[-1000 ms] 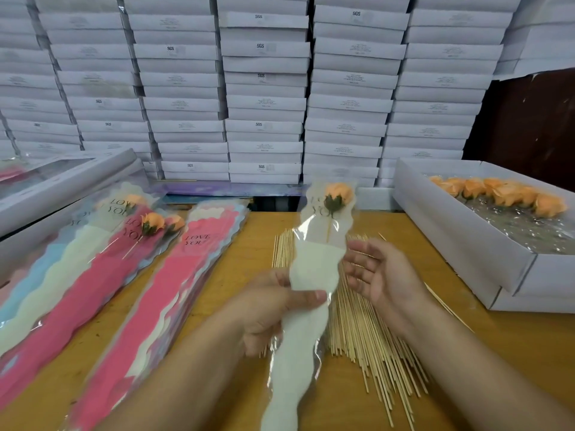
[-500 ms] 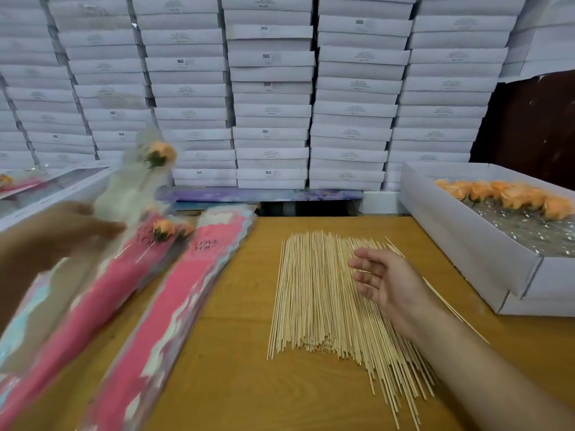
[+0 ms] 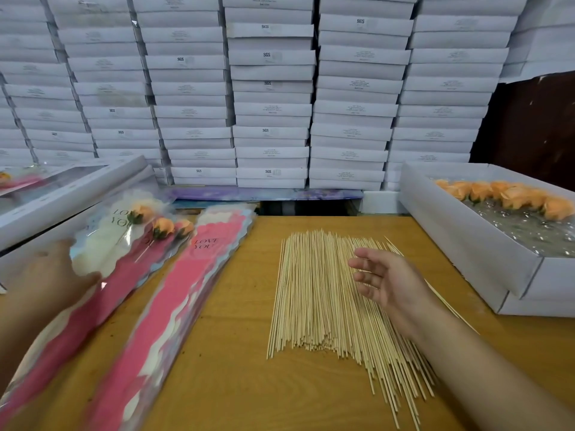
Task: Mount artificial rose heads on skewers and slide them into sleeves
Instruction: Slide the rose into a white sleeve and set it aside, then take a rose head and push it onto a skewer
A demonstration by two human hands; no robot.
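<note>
My left hand [image 3: 46, 275] holds the lower part of a white sleeve [image 3: 102, 253], thumb on top; an orange rose on a skewer [image 3: 141, 213] sits inside it. The sleeve lies on a pile of filled pink sleeves [image 3: 77, 331] at the table's left. Beside that pile is a stack of empty pink "LOVE YOU" sleeves [image 3: 174, 306]. My right hand [image 3: 385, 281] hovers open, fingers relaxed, just above a spread of bamboo skewers [image 3: 311, 290] in the middle of the table. More orange rose heads [image 3: 510, 195] lie in a white box [image 3: 460, 244] at the right.
The wooden table [image 3: 224, 384] shows bare wood in front of the skewers. A wall of stacked white boxes [image 3: 270, 88] fills the back. Flat white window boxes [image 3: 62, 194] sit at the far left behind the sleeves.
My left hand carried the white sleeve with its rose from the table's middle over to the left and lowered it onto the filled pile. My right hand let go and stayed above the skewers.
</note>
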